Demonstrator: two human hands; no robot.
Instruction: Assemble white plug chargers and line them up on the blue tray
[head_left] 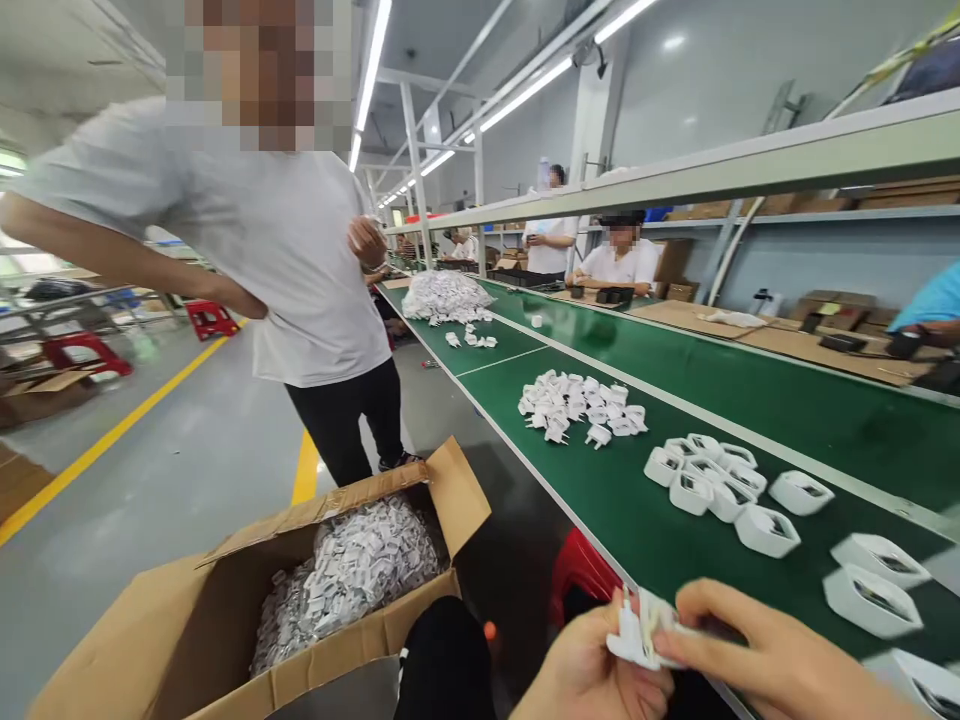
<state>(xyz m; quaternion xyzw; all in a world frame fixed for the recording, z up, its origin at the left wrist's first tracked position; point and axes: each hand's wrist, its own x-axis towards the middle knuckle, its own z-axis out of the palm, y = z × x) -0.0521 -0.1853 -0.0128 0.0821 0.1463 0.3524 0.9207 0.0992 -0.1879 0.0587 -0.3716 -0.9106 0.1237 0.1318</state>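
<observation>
The left grip [592, 672] is being closed around a white plug [632, 638], which is being held prongs-up just off the near edge of the counter [675, 540]. Its pale wrapping [664, 612] is being pinched from the right by the right grip [772, 655].

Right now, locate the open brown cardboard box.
In the head view, the open brown cardboard box sits lower left, left of the green table and the left hand pinching a white plug.
</observation>
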